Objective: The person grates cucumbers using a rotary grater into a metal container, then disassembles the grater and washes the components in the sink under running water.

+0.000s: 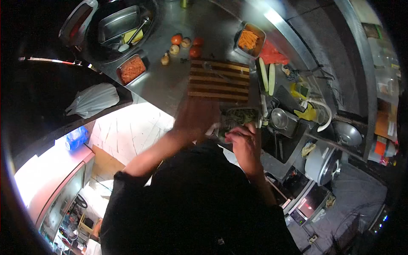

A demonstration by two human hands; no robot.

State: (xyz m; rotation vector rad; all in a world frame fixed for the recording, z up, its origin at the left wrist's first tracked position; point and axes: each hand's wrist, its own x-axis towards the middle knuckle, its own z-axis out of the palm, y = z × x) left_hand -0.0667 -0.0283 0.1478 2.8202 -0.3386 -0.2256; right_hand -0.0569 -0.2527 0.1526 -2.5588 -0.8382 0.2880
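My left hand point(196, 115) is smeared by motion at the near left edge of the striped wooden board point(219, 80); its fingers cannot be made out. Just right of it, my right hand point(244, 142) has its fingers bent in at the near side of a metal tray of chopped greens point(240, 114). Something pale and blurred lies between the two hands, too unclear to name. On the board rests a faint, shiny item like a blade. Beyond the board are tomatoes point(195, 51) and onions point(174, 49) on the steel counter point(161, 85).
A tray of minced meat point(132, 69) stands at the left, and a tray of cut carrots point(250, 40) at the back right. Two long pale green vegetables point(271, 79) lie right of the board. Further right are a sink with a strainer point(279, 118) and a rice cooker point(323, 165).
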